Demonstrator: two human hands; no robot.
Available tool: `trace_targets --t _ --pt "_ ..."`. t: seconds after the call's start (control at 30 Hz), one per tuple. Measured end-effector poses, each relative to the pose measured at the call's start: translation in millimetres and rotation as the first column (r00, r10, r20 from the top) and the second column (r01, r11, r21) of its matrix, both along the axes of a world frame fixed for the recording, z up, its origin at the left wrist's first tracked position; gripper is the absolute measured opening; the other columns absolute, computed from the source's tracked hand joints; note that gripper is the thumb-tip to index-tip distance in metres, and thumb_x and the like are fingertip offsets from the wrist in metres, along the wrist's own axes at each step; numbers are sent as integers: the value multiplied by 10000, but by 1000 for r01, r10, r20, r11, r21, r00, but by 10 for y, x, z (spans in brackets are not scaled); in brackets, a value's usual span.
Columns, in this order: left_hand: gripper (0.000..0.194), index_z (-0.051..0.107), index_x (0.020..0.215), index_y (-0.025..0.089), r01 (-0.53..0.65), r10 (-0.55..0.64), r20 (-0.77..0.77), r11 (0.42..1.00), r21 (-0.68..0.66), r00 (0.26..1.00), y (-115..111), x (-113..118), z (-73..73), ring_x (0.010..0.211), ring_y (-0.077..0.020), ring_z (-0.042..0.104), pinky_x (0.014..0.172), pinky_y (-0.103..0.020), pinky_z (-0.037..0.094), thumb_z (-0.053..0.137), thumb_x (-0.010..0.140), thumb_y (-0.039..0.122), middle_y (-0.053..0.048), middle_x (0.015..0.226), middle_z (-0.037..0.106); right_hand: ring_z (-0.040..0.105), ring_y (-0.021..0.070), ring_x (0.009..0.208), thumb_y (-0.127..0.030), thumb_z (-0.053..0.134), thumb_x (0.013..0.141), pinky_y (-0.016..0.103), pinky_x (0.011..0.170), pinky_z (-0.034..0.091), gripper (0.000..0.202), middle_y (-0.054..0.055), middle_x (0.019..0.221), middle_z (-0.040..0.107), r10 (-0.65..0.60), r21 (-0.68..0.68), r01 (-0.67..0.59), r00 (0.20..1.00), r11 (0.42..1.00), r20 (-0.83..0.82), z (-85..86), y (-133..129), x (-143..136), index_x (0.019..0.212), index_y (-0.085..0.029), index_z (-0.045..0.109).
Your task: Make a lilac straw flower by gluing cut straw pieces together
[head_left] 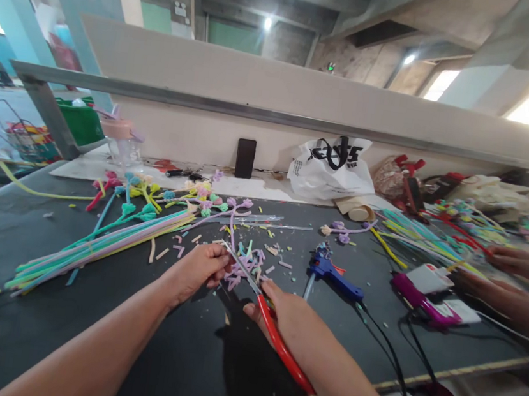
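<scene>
My right hand [280, 309] is closed around the red handles of a pair of scissors [272, 327], whose silver blades point up and left. My left hand [202, 267] is closed in a pinch beside the blade tips; what lies between its fingers is too small to make out. Just beyond both hands, short purple chenille pieces [241, 273] lie in a heap on the dark table [168, 353]. A purple chenille stem [234, 226] with curled ends rises behind the blades. To the left rests a bundle of long pastel chenille stems [109, 246].
A blue glue gun [336, 277] with a black cord lies right of my hands, near a purple-and-white power strip [425, 301]. Farther back are a phone [245, 158], a white bag [330, 171] and a plastic cup [124, 145]. Another person's hands [514, 286] are at the right edge.
</scene>
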State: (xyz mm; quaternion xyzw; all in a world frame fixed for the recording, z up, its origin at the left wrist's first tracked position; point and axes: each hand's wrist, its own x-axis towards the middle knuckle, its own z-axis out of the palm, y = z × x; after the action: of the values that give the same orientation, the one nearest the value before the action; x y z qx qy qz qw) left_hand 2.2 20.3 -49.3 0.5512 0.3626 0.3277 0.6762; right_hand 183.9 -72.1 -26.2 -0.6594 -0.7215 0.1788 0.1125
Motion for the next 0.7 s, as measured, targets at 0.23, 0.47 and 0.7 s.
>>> trace_targets --t 0.23,0.47,0.7 --pt "281 554 674 133 -40 41 -46 999 31 998 1 -16 5 393 -33 375 366 -139 274 560 749 404 41 512 470 534 135 506 -512 398 821 212 490 296 308 -9 589 598 -81 39 80 996 996 34 42 17 38 894 -233 507" --pt "210 577 721 135 -39 42 -46 998 57 998 -4 -4 0 418 -31 387 374 -136 279 546 751 340 22 587 514 624 186 693 -505 405 828 231 555 331 348 35 770 663 -55 -58 56 998 997 10 153 -42 -31 1036 -245 507" --pt "206 579 690 135 -41 45 -52 997 72 998 -27 26 18 423 -35 383 388 -145 279 547 739 332 31 560 496 631 199 707 -511 374 842 245 560 335 353 47 799 671 -18 -40 19 999 999 37 110 -28 -45 1042 -250 501"
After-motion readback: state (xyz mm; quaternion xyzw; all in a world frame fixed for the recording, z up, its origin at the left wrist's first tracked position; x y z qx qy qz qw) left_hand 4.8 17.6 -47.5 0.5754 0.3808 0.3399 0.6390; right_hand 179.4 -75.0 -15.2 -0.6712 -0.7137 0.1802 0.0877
